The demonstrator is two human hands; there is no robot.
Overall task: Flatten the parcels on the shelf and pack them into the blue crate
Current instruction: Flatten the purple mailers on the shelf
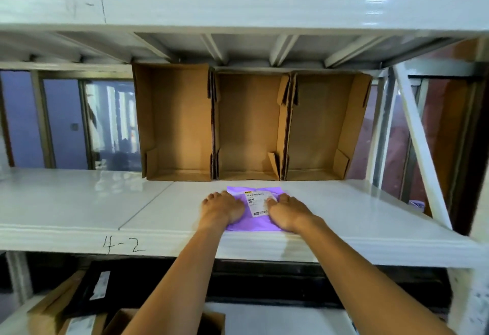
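Observation:
A purple parcel (pixel 254 222) with a white label lies flat on the white shelf (pixel 79 202) near its front edge. My left hand (pixel 223 207) rests palm down on the parcel's left side, fingers spread. On the right side of the parcel, my right hand (pixel 287 211) presses palm down in the same way. Neither hand grips anything. The blue crate is not in view.
Three open cardboard boxes (pixel 180 123) stand on their sides at the back of the shelf, their openings facing me. The shelf front is marked "4-2". Below the shelf sit cardboard boxes (pixel 53 305) and a black parcel (pixel 87 289). A diagonal brace (pixel 420 144) crosses at right.

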